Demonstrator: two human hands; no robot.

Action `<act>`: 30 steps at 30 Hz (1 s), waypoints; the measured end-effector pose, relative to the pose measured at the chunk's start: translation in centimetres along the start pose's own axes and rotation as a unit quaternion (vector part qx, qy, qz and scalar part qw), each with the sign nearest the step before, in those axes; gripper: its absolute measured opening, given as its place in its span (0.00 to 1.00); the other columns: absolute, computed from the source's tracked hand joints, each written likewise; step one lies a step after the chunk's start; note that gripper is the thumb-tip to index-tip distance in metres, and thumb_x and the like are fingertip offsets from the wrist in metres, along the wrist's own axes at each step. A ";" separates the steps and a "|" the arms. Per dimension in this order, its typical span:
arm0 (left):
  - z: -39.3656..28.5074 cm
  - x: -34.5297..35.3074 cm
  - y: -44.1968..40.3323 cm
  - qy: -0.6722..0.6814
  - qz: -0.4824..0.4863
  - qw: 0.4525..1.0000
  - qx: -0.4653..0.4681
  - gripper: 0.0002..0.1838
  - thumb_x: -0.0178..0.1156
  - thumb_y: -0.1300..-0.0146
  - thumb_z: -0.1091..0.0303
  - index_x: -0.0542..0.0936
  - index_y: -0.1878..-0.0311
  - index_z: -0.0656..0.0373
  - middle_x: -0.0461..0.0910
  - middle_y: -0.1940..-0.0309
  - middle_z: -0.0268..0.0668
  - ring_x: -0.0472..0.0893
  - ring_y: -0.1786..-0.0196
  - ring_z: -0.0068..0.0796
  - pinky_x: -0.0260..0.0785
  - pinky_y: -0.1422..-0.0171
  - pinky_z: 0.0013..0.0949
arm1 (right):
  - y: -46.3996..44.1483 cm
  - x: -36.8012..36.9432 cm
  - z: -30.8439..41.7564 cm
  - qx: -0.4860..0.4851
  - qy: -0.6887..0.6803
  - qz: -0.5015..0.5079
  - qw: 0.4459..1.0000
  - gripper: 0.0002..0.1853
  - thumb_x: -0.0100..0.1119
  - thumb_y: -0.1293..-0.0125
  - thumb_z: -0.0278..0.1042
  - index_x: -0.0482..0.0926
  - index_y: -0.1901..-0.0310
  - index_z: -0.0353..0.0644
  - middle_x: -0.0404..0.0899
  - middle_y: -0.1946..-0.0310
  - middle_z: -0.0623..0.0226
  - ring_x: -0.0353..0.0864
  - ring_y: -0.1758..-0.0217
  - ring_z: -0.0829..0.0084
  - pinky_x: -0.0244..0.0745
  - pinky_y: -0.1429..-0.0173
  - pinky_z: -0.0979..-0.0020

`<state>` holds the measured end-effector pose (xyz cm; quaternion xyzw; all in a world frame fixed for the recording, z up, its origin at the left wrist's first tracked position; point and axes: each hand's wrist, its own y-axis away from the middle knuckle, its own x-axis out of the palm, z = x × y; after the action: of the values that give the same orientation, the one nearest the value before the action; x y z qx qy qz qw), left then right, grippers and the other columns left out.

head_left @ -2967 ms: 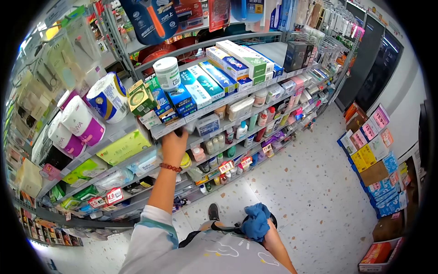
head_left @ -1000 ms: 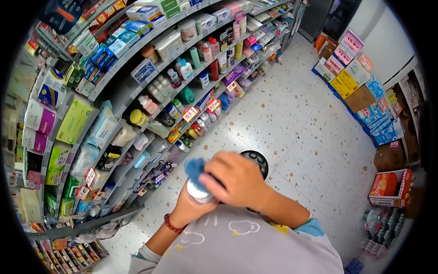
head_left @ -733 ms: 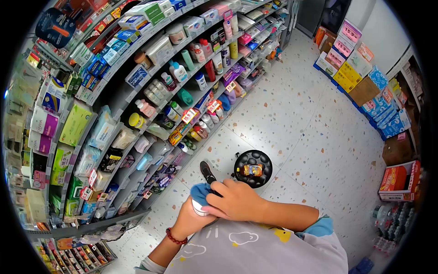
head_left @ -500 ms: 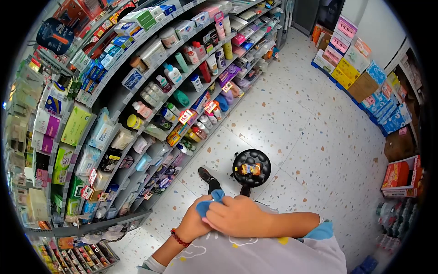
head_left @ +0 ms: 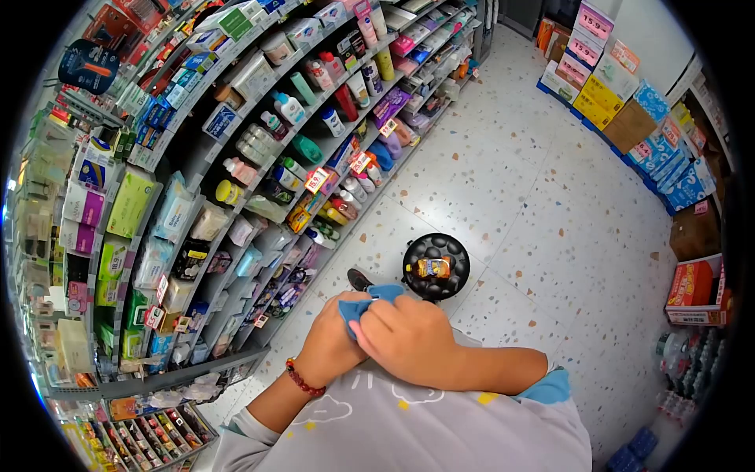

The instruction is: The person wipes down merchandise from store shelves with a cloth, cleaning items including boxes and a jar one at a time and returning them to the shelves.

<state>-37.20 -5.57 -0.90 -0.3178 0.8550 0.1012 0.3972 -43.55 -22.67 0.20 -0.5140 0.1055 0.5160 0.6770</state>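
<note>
Both hands meet in front of my chest at a blue cloth (head_left: 358,311). My left hand (head_left: 329,340), with a red bead bracelet at the wrist, is wrapped round something the cloth and fingers mostly hide. My right hand (head_left: 409,340) has its fingers closed on the cloth, which bunches up between the two hands. Just beyond them on the floor stands a round black stool (head_left: 464,267) with a bumpy top. A small orange-labelled bottle (head_left: 432,268) lies on it.
Shelves of toiletries (head_left: 271,169) curve along the left. Stacked boxes (head_left: 602,98) stand at the right wall, with a red carton (head_left: 694,287) and bottle packs (head_left: 684,354) nearer. A shoe (head_left: 359,279) shows on the speckled floor (head_left: 503,197).
My left hand has come from the shelf to my chest, where a white container showed in it earlier. The cloth has been brought over it, and now the container is hidden.
</note>
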 end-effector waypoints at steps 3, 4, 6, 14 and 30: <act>-0.4 0.2 0.4 0.008 0.044 0.996 -0.076 0.29 0.75 0.51 0.68 0.77 0.44 0.58 0.80 0.49 0.43 0.77 0.44 0.52 0.70 0.38 0.46 | 0.2 0.5 -0.8 0.000 0.007 0.002 1.000 0.14 0.71 0.44 0.36 0.72 0.76 0.48 0.69 0.76 0.70 0.69 0.77 0.70 0.63 0.76 0.67; -1.0 0.3 0.4 0.009 0.043 0.996 -0.079 0.29 0.75 0.51 0.68 0.77 0.44 0.58 0.80 0.49 0.43 0.77 0.44 0.52 0.70 0.38 0.46 | -0.2 0.5 -1.5 0.033 0.008 -0.008 0.999 0.13 0.71 0.44 0.36 0.73 0.76 0.48 0.69 0.76 0.71 0.69 0.76 0.70 0.63 0.76 0.67; -2.5 -0.1 0.0 0.016 0.008 0.994 -0.108 0.29 0.74 0.50 0.66 0.77 0.44 0.58 0.80 0.49 0.43 0.77 0.45 0.52 0.70 0.38 0.46 | -0.4 0.2 -1.8 0.029 0.000 -0.008 1.000 0.13 0.71 0.44 0.36 0.73 0.76 0.48 0.69 0.76 0.71 0.69 0.76 0.69 0.62 0.76 0.66; -2.0 -0.7 0.2 0.005 -0.001 0.993 -0.115 0.29 0.75 0.50 0.65 0.76 0.44 0.60 0.79 0.50 0.46 0.77 0.46 0.53 0.70 0.38 0.47 | -1.3 0.5 -2.2 0.032 -0.007 0.008 0.999 0.11 0.69 0.41 0.34 0.74 0.74 0.46 0.70 0.76 0.68 0.71 0.76 0.67 0.65 0.75 0.65; -0.8 -1.6 0.3 -0.033 -0.025 0.998 -0.057 0.27 0.73 0.50 0.66 0.78 0.45 0.61 0.80 0.52 0.47 0.79 0.48 0.54 0.72 0.43 0.46 | -2.8 2.0 -1.3 0.030 -0.043 -0.019 0.998 0.14 0.71 0.44 0.34 0.72 0.76 0.45 0.70 0.77 0.69 0.69 0.79 0.69 0.63 0.77 0.65</act>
<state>-37.03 -4.94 0.80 -0.3582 0.8260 0.1500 0.4085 -39.93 -22.37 -0.11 -0.4726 0.0816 0.5212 0.7059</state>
